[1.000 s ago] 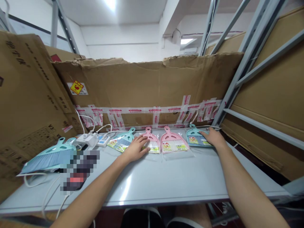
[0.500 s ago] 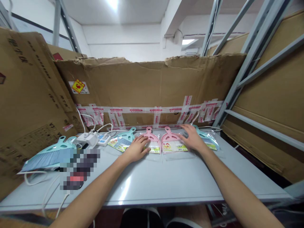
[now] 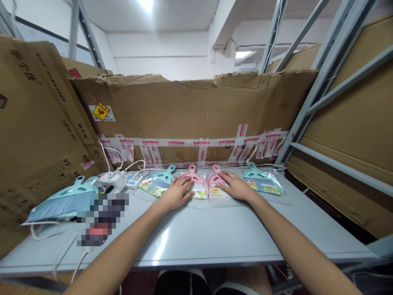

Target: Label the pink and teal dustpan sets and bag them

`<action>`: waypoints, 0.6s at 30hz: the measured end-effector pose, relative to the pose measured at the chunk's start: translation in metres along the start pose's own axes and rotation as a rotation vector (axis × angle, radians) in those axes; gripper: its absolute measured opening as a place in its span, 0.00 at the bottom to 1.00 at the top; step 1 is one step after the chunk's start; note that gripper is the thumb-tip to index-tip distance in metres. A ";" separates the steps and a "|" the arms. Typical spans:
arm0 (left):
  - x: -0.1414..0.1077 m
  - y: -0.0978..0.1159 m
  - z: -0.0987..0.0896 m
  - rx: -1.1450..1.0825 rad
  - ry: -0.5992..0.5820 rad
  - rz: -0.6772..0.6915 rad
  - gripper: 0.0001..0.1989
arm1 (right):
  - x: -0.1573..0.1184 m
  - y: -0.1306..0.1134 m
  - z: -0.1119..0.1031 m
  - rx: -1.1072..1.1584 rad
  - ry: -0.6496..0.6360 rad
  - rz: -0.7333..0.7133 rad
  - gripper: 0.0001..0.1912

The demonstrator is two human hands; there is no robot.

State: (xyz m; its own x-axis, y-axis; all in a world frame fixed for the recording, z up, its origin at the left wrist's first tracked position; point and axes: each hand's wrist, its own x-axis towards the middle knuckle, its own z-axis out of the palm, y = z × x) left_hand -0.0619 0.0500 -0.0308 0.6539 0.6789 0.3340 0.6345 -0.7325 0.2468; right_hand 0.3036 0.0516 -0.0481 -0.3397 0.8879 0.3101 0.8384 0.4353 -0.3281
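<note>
On the grey counter (image 3: 208, 233), the left hand (image 3: 177, 191) lies spread on one pink dustpan (image 3: 200, 185) and the right hand (image 3: 237, 187) lies spread on another pink dustpan (image 3: 214, 189) beside it, seemingly a steadying step, so lifting either would need a pinch.

Pink dustpans (image 3: 200, 180) (image 3: 214, 191) partly hidden beneath hands (image 3: 176, 193) (image 3: 238, 187)

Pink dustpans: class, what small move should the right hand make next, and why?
Probably lift the right hand clear of the right pink dustpan: its spread fingers cover part of that pan, which looks about level with the left pink dustpan and close beside it, so little nudging seems needed.
</note>
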 end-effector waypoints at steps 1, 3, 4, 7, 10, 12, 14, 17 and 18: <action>0.000 0.000 0.000 0.000 0.001 0.000 0.27 | 0.000 0.000 0.000 0.000 0.001 -0.001 0.39; 0.000 0.000 0.000 -0.005 0.006 0.002 0.27 | 0.000 0.000 0.001 0.001 0.005 -0.007 0.38; 0.000 0.000 0.000 -0.006 0.008 0.003 0.27 | 0.000 -0.001 0.001 0.000 0.005 -0.008 0.38; 0.000 0.002 -0.001 0.007 -0.002 -0.002 0.27 | 0.000 -0.001 0.002 -0.005 0.001 -0.003 0.38; 0.000 0.005 -0.004 0.043 -0.034 -0.019 0.27 | 0.000 0.000 0.002 -0.013 0.000 0.013 0.38; 0.000 0.006 -0.005 0.060 -0.048 -0.024 0.27 | 0.000 0.000 0.003 -0.014 -0.002 0.014 0.38; 0.000 0.007 -0.005 0.065 -0.049 -0.021 0.27 | 0.000 0.001 0.003 -0.012 0.006 0.007 0.38; 0.000 0.007 -0.005 0.060 -0.044 -0.016 0.27 | 0.000 0.002 0.004 -0.011 0.027 -0.003 0.37; 0.000 0.007 -0.005 0.058 -0.044 -0.016 0.27 | 0.000 0.003 0.005 -0.011 0.031 -0.004 0.37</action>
State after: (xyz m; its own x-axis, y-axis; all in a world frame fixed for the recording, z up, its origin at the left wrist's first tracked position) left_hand -0.0592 0.0451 -0.0248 0.6603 0.6926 0.2904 0.6665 -0.7186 0.1985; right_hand 0.3037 0.0532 -0.0534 -0.3299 0.8810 0.3391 0.8418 0.4371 -0.3167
